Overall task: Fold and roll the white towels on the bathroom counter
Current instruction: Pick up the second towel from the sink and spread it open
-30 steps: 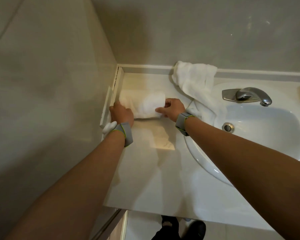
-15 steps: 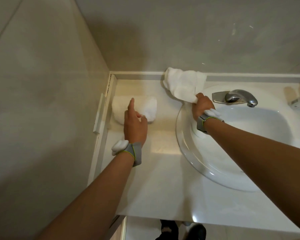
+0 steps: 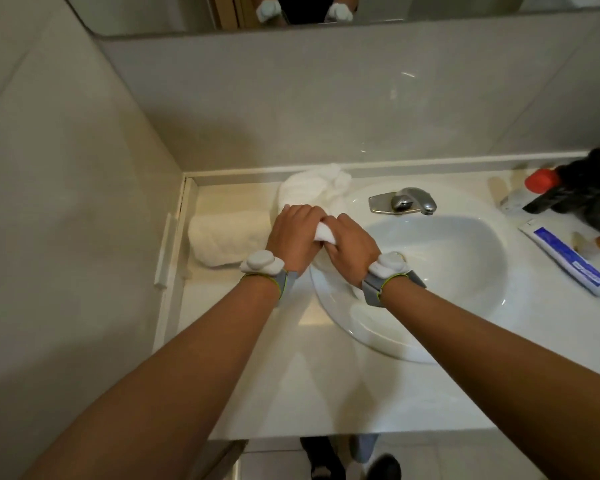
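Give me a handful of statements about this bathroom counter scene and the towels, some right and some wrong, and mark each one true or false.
1. A rolled towel lies on the counter near the left wall. True.
2. Both the left hand and the right hand grip the loose towel. True.
3. The loose towel lies wholly inside the sink. False: it is bunched at the back of the counter, left of the faucet.
4. A toothpaste tube lies to the right of the sink. True.
5. Water is running from the faucet. False: no stream shows.
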Motion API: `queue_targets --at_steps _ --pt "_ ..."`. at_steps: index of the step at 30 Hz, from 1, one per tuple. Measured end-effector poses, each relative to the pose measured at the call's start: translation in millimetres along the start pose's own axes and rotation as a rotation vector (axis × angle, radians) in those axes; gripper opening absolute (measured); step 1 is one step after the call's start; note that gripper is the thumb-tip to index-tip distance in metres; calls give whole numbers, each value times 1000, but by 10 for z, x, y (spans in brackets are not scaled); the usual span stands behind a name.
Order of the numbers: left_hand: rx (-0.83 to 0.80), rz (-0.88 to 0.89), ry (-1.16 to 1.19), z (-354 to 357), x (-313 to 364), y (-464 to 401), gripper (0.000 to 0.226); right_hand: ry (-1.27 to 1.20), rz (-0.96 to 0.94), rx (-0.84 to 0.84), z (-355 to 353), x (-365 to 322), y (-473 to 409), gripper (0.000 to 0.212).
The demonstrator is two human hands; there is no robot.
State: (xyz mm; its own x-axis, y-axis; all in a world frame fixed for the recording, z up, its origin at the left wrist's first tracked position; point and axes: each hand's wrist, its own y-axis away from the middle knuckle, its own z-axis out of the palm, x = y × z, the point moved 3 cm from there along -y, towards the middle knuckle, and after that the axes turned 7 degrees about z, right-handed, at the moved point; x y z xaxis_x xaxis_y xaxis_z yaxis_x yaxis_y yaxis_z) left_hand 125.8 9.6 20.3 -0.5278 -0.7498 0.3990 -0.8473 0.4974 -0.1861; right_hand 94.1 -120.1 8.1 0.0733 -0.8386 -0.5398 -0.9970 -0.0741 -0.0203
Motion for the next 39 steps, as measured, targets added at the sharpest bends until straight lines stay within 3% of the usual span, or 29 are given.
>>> queue_targets --at_steps 2,9,14,19,24,34,39 --pt "-55 9 -7 -33 46 -4 22 0 9 19 -113 24 92 26" --pt "-62 26 93 -347 455 131 56 -11 30 103 -672 80 445 16" --pt "-49 68 109 -678 850 245 39 -10 17 177 -1191 -8 723 13" --pt "-80 51 115 -950 1166 435 36 -16 16 225 -1599 -39 1087 11" --pt "-99 86 127 -1101 1445 721 33 -27 23 235 -1795 -12 1476 26" --pt "-90 158 87 -1153 1726 1080 19 26 71 189 -2224 286 1939 23" --pt "-113 175 3 -1194 1889 1157 26 72 87 166 -2449 468 2148 42"
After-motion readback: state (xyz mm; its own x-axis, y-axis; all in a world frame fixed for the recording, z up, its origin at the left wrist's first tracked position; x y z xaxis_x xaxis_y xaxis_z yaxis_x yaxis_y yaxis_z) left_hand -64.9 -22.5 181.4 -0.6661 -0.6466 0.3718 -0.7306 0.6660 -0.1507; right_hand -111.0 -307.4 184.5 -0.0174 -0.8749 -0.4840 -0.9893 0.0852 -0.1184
